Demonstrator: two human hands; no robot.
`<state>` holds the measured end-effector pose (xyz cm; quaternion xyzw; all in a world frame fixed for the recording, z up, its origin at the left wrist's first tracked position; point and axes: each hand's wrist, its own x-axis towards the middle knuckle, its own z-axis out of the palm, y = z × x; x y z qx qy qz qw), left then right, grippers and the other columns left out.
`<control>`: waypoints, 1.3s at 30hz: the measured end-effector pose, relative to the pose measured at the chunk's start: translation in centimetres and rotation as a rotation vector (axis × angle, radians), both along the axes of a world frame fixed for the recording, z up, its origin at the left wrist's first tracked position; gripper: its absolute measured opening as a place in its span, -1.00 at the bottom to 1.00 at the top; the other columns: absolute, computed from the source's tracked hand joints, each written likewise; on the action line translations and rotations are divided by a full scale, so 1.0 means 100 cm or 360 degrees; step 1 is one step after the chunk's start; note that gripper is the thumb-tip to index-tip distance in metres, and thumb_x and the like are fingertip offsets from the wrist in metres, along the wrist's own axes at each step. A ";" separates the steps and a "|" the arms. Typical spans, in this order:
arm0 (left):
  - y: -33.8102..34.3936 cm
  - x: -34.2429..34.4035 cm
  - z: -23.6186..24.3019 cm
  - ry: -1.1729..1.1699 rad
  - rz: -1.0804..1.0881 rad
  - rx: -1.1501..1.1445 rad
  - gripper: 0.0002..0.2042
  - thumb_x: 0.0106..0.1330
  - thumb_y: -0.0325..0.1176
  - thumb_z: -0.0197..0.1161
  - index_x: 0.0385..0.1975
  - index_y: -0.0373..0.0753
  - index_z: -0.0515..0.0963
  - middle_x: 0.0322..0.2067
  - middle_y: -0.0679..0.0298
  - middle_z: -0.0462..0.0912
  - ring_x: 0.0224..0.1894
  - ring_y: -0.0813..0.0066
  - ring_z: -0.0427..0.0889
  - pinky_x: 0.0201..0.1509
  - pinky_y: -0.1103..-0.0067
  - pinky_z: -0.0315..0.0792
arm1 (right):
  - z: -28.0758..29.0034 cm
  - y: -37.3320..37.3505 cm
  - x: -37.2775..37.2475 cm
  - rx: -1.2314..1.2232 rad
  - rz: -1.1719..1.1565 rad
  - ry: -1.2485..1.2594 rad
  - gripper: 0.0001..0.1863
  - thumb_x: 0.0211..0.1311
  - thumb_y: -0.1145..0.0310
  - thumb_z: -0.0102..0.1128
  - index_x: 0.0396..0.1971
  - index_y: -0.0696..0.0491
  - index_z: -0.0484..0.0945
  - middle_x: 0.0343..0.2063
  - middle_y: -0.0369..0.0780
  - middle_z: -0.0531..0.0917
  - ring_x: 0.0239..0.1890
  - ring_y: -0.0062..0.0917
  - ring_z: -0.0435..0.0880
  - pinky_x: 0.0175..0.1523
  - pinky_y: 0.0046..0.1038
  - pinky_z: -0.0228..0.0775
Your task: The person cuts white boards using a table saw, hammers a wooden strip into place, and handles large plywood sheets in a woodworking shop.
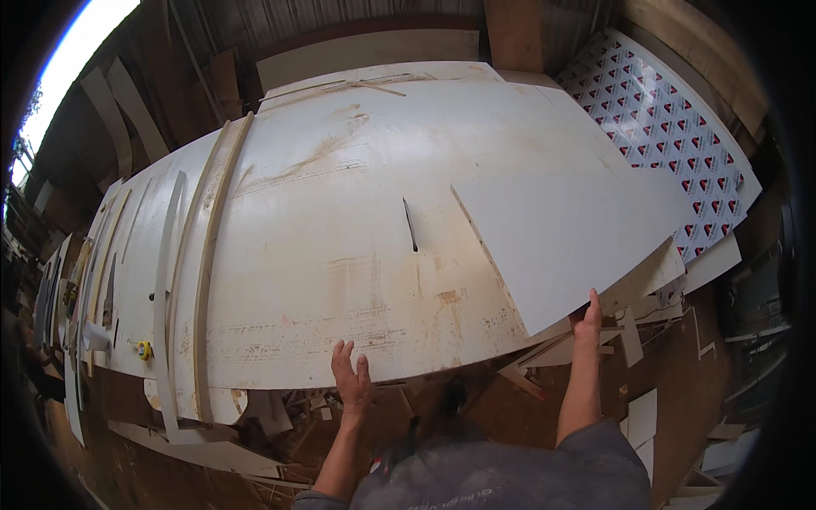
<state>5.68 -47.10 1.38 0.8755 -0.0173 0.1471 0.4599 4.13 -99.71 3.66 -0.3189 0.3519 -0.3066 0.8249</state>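
Note:
A smooth light-grey panel (569, 229) lies on the right part of a large white worktable (306, 238) stained with brown marks. At the panel's near edge, my right hand (586, 318) grips it, thumb on top and the other fingers mostly hidden below. My left hand (352, 376) is raised by the table's front edge, fingers apart, with nothing in it. Between the panel and the table's middle lies a thin dark tool (410, 224), too small to name.
Long wooden strips (219, 255) cross the table's left side, near a yellow tape measure (144, 349). A sheet with a repeated printed pattern (663, 136) lies at the far right. Offcuts (544, 361) litter the floor below the front edge. Boards (127, 110) lean against the back wall.

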 end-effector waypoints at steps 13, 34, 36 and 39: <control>0.023 -0.196 0.035 0.1568 -0.1247 -0.0882 -0.52 0.43 -0.10 0.04 0.19 -0.34 0.30 0.10 -0.01 0.43 0.11 0.23 0.47 0.17 0.41 0.36 | -0.006 0.228 -0.239 -0.0061 0.0605 -0.0034 -0.67 0.38 0.26 0.06 -0.02 0.20 0.43 -0.08 -0.17 0.58 0.00 -0.41 0.56 0.14 -0.33 0.43; 0.257 -0.168 -0.016 0.0911 0.0671 -0.0374 -0.47 0.40 0.06 0.07 -0.55 -0.37 0.44 -0.62 0.26 0.42 -0.51 0.50 0.34 -0.38 0.48 0.31 | -0.089 0.139 -0.160 0.0113 0.0393 0.0128 -0.53 0.39 0.21 0.06 0.14 0.22 0.31 0.06 -0.13 0.49 0.05 -0.34 0.52 0.17 -0.28 0.44; 0.264 -0.165 -0.028 0.0885 0.0700 -0.0368 -0.46 0.40 0.07 0.08 -0.58 -0.37 0.41 -0.64 0.26 0.39 -0.52 0.50 0.30 -0.42 0.46 0.30 | -0.084 0.155 -0.157 0.0038 0.0348 0.0189 -0.59 0.38 0.28 0.08 0.10 0.22 0.33 0.04 -0.13 0.50 0.04 -0.34 0.53 0.13 -0.29 0.48; 0.303 -0.168 -0.048 0.0724 0.0784 -0.0178 -0.46 0.39 0.07 0.09 -0.57 -0.37 0.40 -0.65 0.24 0.41 -0.54 0.48 0.32 -0.43 0.42 0.33 | -0.078 0.190 -0.162 -0.0027 0.0416 0.0170 -0.63 0.32 0.30 0.18 0.01 0.17 0.37 -0.04 -0.20 0.52 -0.01 -0.42 0.54 0.07 -0.35 0.51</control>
